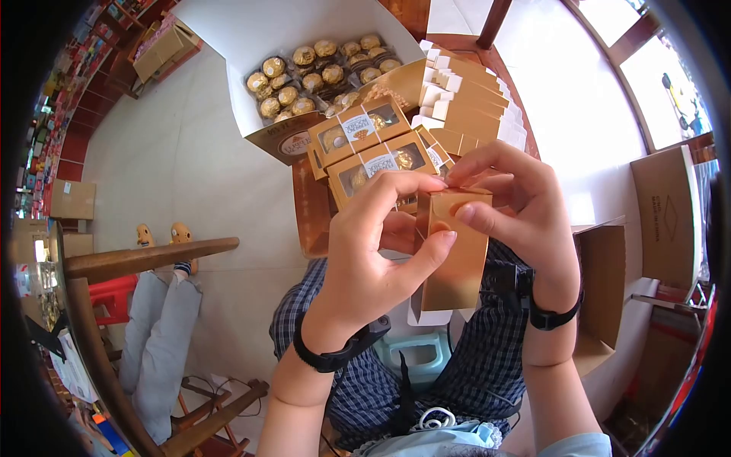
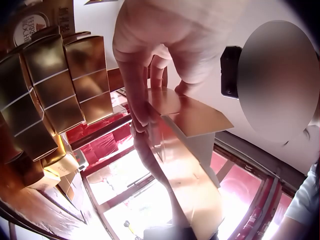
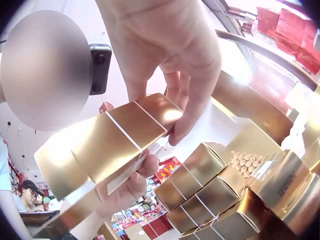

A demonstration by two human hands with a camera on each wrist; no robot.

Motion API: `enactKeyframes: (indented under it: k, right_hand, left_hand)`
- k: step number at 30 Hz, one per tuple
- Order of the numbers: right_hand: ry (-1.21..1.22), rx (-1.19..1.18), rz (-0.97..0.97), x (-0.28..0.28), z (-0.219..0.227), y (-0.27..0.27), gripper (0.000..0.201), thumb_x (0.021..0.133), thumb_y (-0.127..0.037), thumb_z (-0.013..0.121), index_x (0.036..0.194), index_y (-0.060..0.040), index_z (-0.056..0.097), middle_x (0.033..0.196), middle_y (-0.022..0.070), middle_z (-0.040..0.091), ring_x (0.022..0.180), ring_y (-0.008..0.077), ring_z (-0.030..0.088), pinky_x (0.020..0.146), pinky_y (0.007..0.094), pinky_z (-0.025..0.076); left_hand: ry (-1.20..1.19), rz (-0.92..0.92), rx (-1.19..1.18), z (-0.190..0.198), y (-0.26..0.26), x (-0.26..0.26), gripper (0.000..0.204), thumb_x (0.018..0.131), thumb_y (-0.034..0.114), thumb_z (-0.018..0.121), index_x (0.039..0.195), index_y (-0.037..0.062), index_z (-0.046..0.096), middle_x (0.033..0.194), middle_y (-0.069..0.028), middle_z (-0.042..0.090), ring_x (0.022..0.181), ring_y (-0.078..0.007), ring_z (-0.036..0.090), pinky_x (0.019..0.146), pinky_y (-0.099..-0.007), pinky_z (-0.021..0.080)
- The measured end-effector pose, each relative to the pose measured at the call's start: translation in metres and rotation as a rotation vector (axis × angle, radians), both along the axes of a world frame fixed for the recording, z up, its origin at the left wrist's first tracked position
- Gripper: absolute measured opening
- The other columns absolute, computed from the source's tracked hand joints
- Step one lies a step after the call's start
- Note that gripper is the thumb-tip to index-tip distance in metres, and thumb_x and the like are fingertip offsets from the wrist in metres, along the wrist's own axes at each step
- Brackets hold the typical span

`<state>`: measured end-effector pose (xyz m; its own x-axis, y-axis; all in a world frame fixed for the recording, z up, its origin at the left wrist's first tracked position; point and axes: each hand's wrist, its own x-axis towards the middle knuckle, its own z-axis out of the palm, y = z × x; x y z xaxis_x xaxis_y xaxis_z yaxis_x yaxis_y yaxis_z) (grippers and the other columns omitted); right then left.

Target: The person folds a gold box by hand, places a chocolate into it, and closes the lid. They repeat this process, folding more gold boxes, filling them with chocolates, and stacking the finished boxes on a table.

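Observation:
A small gold cardboard box (image 1: 455,263) is held above the lap between both hands. My left hand (image 1: 373,255) grips its left side, with the thumb on the gold face and the fingers at the top end. From the right, my right hand (image 1: 529,209) pinches the same end, thumb pressed on the face near the upper edge. In the left wrist view, a gold flap (image 2: 202,120) sticks out from the box beside the left fingers. Two white lines cross the box (image 3: 107,145) in the right wrist view. Loose white flaps show at its lower end in the head view.
Windowed gold chocolate boxes (image 1: 362,133) lie stacked just beyond the hands. Behind them an open carton (image 1: 242,91) holds gold-wrapped chocolates (image 1: 303,55). Flat gold box blanks (image 1: 476,107) overlap on the wooden surface at right. An open brown carton (image 1: 601,289) stands right; another person's legs (image 1: 156,312) are left.

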<state>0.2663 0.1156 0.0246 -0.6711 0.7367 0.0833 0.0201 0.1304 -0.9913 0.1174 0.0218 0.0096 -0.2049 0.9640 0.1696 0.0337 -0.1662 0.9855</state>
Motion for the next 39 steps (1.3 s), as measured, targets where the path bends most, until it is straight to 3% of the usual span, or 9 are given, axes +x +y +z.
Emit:
enactKeyframes:
  k: [2,4,8,11,16,26,29,34,39]
  right_hand:
    - [-0.006,-0.003,-0.046,0.0,0.001,-0.002,0.019,0.078,-0.008,0.067,0.092,0.0016,0.058,0.084,0.0007,0.061,0.06,0.0021,0.051,0.057,0.0156,0.044]
    - [-0.068,-0.059,-0.094,-0.001,0.003,-0.002,0.015,0.08,-0.007,0.065,0.09,0.0025,0.059,0.077,0.0004,0.061,0.059,0.0016,0.052,0.053,0.0142,0.041]
    - [-0.119,-0.071,-0.103,-0.001,0.0,-0.004,0.012,0.082,-0.007,0.063,0.088,0.003,0.059,0.074,-0.0002,0.06,0.06,-0.0002,0.051,0.049,0.0138,0.037]
    - [0.01,-0.121,-0.098,-0.003,-0.001,-0.005,0.01,0.082,-0.006,0.061,0.085,0.0031,0.058,0.072,-0.0012,0.058,0.06,-0.0008,0.051,0.048,0.0143,0.036]
    - [-0.111,-0.131,-0.058,0.001,0.004,-0.002,0.007,0.082,-0.004,0.058,0.083,0.0021,0.057,0.072,-0.0015,0.057,0.063,0.0011,0.053,0.052,0.0148,0.04]
    - [-0.021,-0.032,0.023,0.005,0.002,0.001,0.007,0.082,-0.003,0.057,0.08,0.003,0.058,0.08,0.0018,0.059,0.073,0.0042,0.055,0.065,0.0202,0.047]
    - [-0.023,-0.073,0.048,0.005,0.002,0.002,0.012,0.082,-0.008,0.062,0.085,0.0033,0.06,0.085,0.0028,0.06,0.078,0.0076,0.057,0.07,0.0223,0.048]
    - [0.092,-0.005,0.167,0.006,0.004,0.004,0.038,0.079,-0.023,0.068,0.106,0.0013,0.061,0.097,0.0084,0.06,0.092,0.0165,0.058,0.077,0.0269,0.048]
    - [0.049,0.041,0.221,0.01,-0.001,0.009,0.043,0.077,-0.024,0.069,0.11,0.0011,0.06,0.101,0.0091,0.06,0.094,0.0162,0.056,0.08,0.0289,0.047]
  left_hand:
    - [-0.02,-0.011,-0.025,0.0,-0.002,0.0,0.034,0.076,0.006,0.066,0.107,0.0016,0.052,0.097,-0.01,0.057,0.076,-0.0143,0.065,0.06,-0.0225,0.054]
    - [0.055,-0.043,-0.047,0.0,-0.001,-0.001,0.046,0.075,0.009,0.068,0.115,-0.0002,0.046,0.113,-0.0094,0.052,0.078,-0.0097,0.062,0.063,-0.019,0.052]
    - [0.068,-0.066,-0.054,0.0,0.0,-0.002,0.049,0.075,0.008,0.069,0.117,-0.0005,0.045,0.115,-0.0102,0.052,0.078,-0.0101,0.063,0.064,-0.0199,0.053]
    - [0.091,-0.059,-0.015,0.001,-0.001,-0.002,0.049,0.075,0.006,0.068,0.117,-0.0004,0.045,0.115,-0.0106,0.051,0.078,-0.0105,0.063,0.064,-0.0202,0.053]
    - [0.125,-0.081,0.03,0.0,-0.001,-0.003,0.041,0.076,0.005,0.066,0.114,0.0016,0.05,0.113,-0.0099,0.052,0.078,-0.0114,0.062,0.062,-0.0196,0.052]
    - [0.105,-0.132,0.028,0.001,-0.001,-0.009,0.036,0.078,0.008,0.066,0.111,0.0005,0.051,0.11,-0.0098,0.055,0.077,-0.0104,0.061,0.066,-0.0204,0.051]
    - [-0.026,-0.147,-0.05,-0.002,-0.002,-0.01,0.032,0.08,0.008,0.064,0.108,-0.0008,0.051,0.111,-0.0118,0.055,0.079,-0.0119,0.062,0.069,-0.0218,0.051]
    - [-0.139,0.0,0.056,-0.005,-0.003,-0.008,0.026,0.081,0.008,0.063,0.103,0.0007,0.053,0.103,-0.0104,0.059,0.079,-0.0139,0.065,0.064,-0.0222,0.053]
    - [-0.159,-0.01,0.095,-0.009,-0.002,-0.008,0.027,0.081,0.009,0.064,0.103,0.0006,0.053,0.103,-0.0106,0.06,0.078,-0.0138,0.065,0.063,-0.0214,0.053]
